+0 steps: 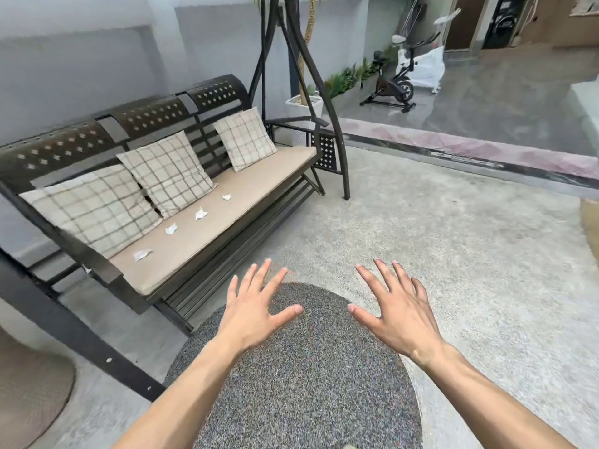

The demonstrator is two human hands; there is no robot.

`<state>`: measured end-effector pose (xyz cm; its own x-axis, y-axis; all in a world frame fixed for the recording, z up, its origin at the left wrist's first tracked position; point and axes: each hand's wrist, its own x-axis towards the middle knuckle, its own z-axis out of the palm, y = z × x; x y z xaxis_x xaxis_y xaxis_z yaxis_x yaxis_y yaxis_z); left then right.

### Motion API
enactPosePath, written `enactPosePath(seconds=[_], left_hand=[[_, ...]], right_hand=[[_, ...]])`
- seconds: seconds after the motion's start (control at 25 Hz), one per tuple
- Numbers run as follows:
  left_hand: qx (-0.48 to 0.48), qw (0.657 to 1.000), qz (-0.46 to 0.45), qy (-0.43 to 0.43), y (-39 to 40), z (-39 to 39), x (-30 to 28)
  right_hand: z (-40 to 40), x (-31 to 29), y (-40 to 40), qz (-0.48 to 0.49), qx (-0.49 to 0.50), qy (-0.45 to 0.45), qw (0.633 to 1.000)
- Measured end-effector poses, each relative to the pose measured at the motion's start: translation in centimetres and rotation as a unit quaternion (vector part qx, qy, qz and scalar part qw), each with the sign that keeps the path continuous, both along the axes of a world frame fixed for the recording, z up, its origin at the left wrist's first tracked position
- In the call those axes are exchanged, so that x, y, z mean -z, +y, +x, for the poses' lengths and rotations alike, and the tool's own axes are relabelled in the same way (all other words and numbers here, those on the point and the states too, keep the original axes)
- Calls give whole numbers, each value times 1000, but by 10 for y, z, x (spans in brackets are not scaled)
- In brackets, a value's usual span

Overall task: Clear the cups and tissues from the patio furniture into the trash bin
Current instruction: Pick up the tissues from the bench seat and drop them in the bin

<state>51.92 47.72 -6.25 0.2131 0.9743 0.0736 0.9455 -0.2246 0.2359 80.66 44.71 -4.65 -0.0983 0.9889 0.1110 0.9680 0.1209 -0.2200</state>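
Observation:
Several crumpled white tissues lie along the tan seat cushion (259,176) of a dark metal swing bench: one near the left end (142,254), one further along (171,228), one at mid-seat (201,214) and one furthest right (227,197). My left hand (256,309) and my right hand (393,307) are held out palm-down with fingers spread, holding nothing, in front of the bench and apart from it. No cup and no trash bin are in view.
Three checked pillows (168,173) lean on the bench back. The swing's metal frame legs (337,131) stand at each end. A round speckled dark surface (308,384) lies under my hands. An exercise bike (395,82) and a potted plant (304,105) stand further back.

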Motion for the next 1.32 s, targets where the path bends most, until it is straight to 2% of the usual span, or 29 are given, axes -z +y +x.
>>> enactPosePath(seconds=[0.24, 0.56, 1.0, 1.32], left_hand=[[-47, 999, 2, 6, 80, 22, -8], [-95, 995, -5, -8, 185, -1, 13], [-190, 980, 12, -58, 365, -131, 12], [-291, 955, 26, -51, 429, -227, 19]], right_hand=[[30, 3, 104, -19, -38, 3, 999], [1, 13, 236, -25, -95, -1, 995], [-145, 7, 469, -7, -181, -27, 983], [-259, 14, 589, -8, -281, 2, 960]])
